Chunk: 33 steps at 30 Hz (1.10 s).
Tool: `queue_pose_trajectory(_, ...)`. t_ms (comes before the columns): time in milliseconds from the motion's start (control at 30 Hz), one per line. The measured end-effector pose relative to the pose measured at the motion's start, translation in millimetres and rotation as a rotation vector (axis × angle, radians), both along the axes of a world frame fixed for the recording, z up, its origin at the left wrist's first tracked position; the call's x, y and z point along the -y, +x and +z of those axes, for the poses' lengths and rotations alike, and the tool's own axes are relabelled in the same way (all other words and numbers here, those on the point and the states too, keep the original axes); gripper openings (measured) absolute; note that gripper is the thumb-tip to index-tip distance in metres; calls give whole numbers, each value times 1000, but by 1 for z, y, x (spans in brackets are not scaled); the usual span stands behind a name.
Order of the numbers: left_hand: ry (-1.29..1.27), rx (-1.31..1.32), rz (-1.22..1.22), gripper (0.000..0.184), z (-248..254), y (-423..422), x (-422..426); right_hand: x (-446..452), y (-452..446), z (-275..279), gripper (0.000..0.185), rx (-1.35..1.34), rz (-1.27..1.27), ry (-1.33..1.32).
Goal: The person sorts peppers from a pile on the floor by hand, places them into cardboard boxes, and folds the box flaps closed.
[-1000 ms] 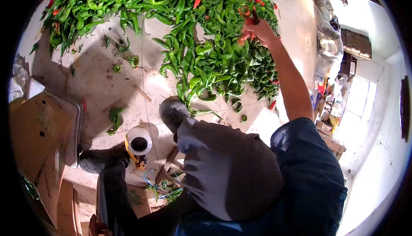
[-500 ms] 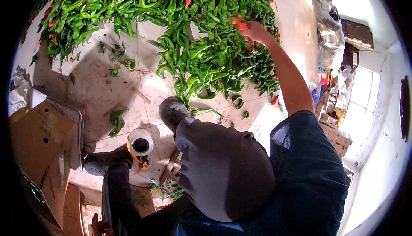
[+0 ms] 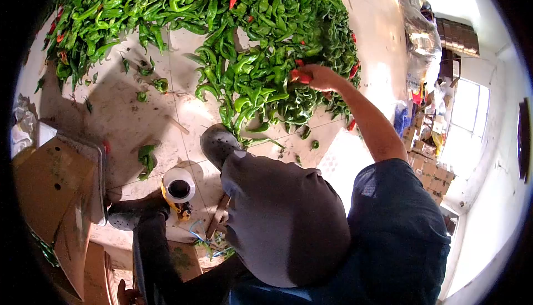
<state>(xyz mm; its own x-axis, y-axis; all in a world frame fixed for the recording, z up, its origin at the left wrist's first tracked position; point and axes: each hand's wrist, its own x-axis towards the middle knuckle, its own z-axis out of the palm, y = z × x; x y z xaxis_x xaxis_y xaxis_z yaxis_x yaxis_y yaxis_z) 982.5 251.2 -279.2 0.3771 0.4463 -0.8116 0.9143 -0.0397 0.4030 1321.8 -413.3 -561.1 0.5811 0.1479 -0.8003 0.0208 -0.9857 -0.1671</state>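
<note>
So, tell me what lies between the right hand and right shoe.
In the head view, green peppers lie between the right shoe and the right hand, which holds a red pepper.

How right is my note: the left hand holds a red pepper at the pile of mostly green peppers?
The hand is wrong: the head view shows the right hand holding a red pepper at the pile of mostly green peppers.
</note>
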Motion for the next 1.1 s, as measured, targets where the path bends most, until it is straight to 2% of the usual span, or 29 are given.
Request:
queue_pose_trajectory(33, 23, -14, 36, 49, 1, 3, 3, -7, -7, 0, 49, -6, 23, -9)
queue_pose_trajectory(67, 45, -34, -308, 48, 0, 5, -9, -13, -10, 3, 43, -59, 156, -112)
queue_pose_trajectory(167, 67, -80, -584, 47, -4, 1, -20, -34, -4, 35, 42, -196, 235, -160)
queue_pose_trajectory(200, 74, -59, -590, 46, -3, 3, -18, -26, 9, 35, 40, -315, -34, -144)
queue_pose_trajectory(233, 67, -35, -542, 46, -4, 2, -18, -19, 19, 39, 41, -265, -229, -2)
queue_pose_trajectory(267, 59, -13, -494, 46, -5, -1, -17, -14, 33, 39, 41, -117, -277, 3)
queue_pose_trajectory(300, 53, 8, -446, 46, -5, -3, -16, 2, 40, 21, 25, 111, -512, 221)
queue_pose_trajectory(367, 87, -13, -474, 46, -6, -2, -15, 21, 64, 0, 25, 200, -671, 309)
queue_pose_trajectory(467, 105, 7, -581, 46, -7, 0, -19, 40, 76, -47, 29, 94, -383, 118)
queue_pose_trajectory(500, 104, 25, -626, 47, -9, -4, -22, 22, 71, -42, 36, 16, -240, -16)
queue_pose_trajectory(567, 114, 9, -541, 46, -11, -9, -20, 11, 61, -61, 41, 73, -105, -40)
queue_pose_trajectory(633, 99, -21, -447, 46, -8, -7, -14, 7, 59, -67, 41, 7, -188, -38)
queue_pose_trajectory(700, 54, -42, -346, 46, -2, 11, -2, 9, 54, -56, 40, -45, -233, 4)
queue_pose_trajectory(733, 39, -71, -332, 46, -1, 15, -3, 2, 45, -49, 40, 32, -130, 43)
queue_pose_trajectory(833, 72, -108, -247, 46, 1, 14, 2, -40, 1, -14, 42, 234, 159, -180)
queue_pose_trajectory(933, 89, -112, -353, 46, -5, 7, -8, -51, -27, 5, 44, 145, 239, -216)
queue_pose_trajectory(967, 91, -117, -397, 45, -5, 9, -10, -48, -26, 9, 43, 135, 121, -177)
queue_pose_trajectory(1033, 66, -118, -317, 46, -1, 15, -2, -33, -6, 20, 41, 116, -104, -93)
queue_pose_trajectory(1067, 54, -118, -273, 46, 0, 16, 1, 13, 6, -18, 37, 164, -228, -75)
queue_pose_trajectory(1100, 67, -105, -343, 46, -2, 14, -1, 34, 21, -23, 36, 223, -436, 41)
